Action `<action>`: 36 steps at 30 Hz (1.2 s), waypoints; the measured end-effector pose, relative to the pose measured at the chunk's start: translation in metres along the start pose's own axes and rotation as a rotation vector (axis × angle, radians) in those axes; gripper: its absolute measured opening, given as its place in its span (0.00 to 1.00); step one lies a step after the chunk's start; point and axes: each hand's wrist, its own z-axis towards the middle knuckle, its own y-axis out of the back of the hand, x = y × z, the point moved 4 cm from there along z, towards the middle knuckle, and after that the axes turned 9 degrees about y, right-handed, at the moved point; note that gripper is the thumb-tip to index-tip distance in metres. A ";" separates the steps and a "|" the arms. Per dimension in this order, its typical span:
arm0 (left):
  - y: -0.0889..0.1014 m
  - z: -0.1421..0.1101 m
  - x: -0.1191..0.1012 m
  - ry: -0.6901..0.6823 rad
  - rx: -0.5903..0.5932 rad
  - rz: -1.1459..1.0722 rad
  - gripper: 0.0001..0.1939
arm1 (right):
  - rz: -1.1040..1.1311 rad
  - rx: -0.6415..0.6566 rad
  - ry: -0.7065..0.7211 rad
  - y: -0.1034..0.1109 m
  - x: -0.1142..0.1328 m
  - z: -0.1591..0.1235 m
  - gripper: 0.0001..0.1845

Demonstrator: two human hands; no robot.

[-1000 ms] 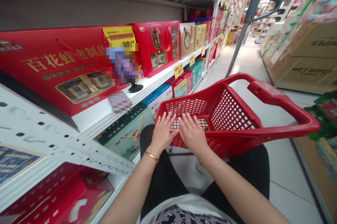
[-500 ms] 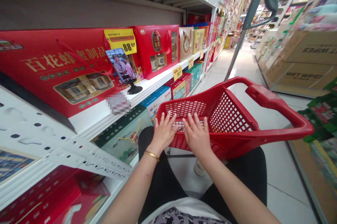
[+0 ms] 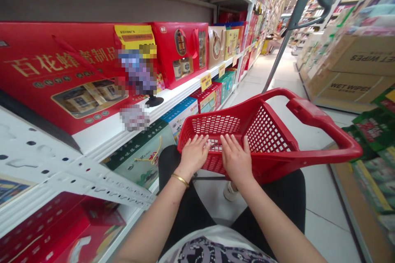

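Two hands point(image 3: 195, 154), "WET WIPES" carton point(image 3: 342, 96)

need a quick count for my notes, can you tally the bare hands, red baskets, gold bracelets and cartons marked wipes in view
left hand and right hand: 2
red basket: 1
gold bracelet: 1
upper carton and lower carton: 2
total: 6

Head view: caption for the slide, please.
Open left hand and right hand over a red shopping basket, beside shelved gift boxes.
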 end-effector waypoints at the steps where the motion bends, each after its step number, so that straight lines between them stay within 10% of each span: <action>1: 0.001 -0.002 0.000 -0.005 0.001 0.006 0.30 | 0.015 -0.005 0.023 -0.004 0.008 0.003 0.25; 5: 0.003 -0.006 0.002 -0.011 -0.008 0.025 0.29 | 0.033 -0.041 0.050 -0.012 0.027 0.011 0.25; 13: 0.003 -0.006 0.002 0.022 -0.025 -0.016 0.29 | -0.025 -0.084 -0.078 0.008 -0.010 -0.007 0.27; 21: 0.001 -0.004 0.002 -0.010 -0.031 0.034 0.27 | 0.062 -0.037 0.106 -0.033 0.041 0.017 0.26; 30: 0.002 -0.009 0.001 0.014 -0.083 -0.006 0.28 | -0.001 -0.038 -0.086 0.003 -0.001 -0.004 0.30; 36: 0.001 -0.007 0.002 -0.008 -0.081 0.011 0.27 | 0.066 -0.002 0.058 -0.032 0.043 0.021 0.26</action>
